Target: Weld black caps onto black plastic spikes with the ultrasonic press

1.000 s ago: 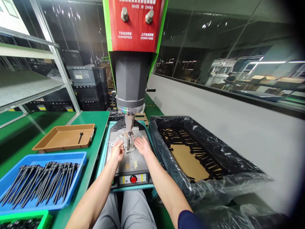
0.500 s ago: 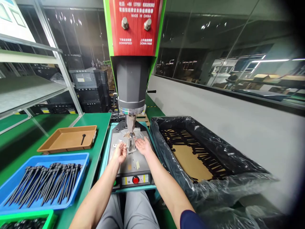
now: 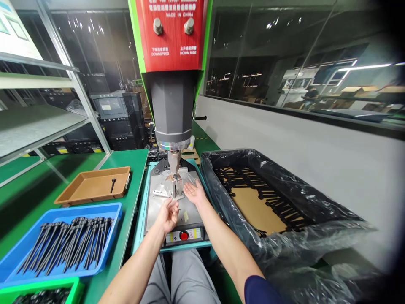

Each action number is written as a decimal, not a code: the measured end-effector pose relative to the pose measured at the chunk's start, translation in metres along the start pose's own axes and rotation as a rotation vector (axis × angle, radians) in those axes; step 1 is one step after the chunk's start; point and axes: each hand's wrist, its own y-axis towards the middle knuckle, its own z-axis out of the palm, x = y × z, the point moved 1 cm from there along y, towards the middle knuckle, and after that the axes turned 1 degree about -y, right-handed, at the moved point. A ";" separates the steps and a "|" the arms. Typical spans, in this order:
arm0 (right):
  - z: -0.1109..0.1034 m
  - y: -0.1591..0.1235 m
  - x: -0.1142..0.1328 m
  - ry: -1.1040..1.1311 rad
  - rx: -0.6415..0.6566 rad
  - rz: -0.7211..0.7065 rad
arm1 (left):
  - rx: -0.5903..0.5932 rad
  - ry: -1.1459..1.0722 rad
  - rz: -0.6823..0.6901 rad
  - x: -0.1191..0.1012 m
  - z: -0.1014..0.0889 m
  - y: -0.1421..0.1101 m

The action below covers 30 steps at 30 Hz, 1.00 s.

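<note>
"At twelve o'clock, dark part (image 3: 176, 177) atop the fixture (image 3: 174, 191), under the horn (image 3: 174, 161). Hands?"

"Right hand (image 3: 194, 192) open at three, left hand (image 3: 168, 216) curled at six, can't tell if pinching; best hold fingers clear"

The blue tray (image 3: 109, 249) holds black parts (image 3: 68, 242); the button (image 3: 184, 235) is red.

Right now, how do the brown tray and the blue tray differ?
The brown tray holds a single black part, while the blue tray holds a crowded row of long black parts. The brown tray sits farther from the person; the blue tray is nearer. The brown tray shows whole, but the blue tray runs off the picture's left edge. Both are shallow with raised sides, and both rest on the green table.
</note>
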 end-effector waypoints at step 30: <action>-0.222 -0.083 -0.030 -1.486 -0.218 -0.841 | -0.479 1.142 0.693 0.030 -0.219 0.000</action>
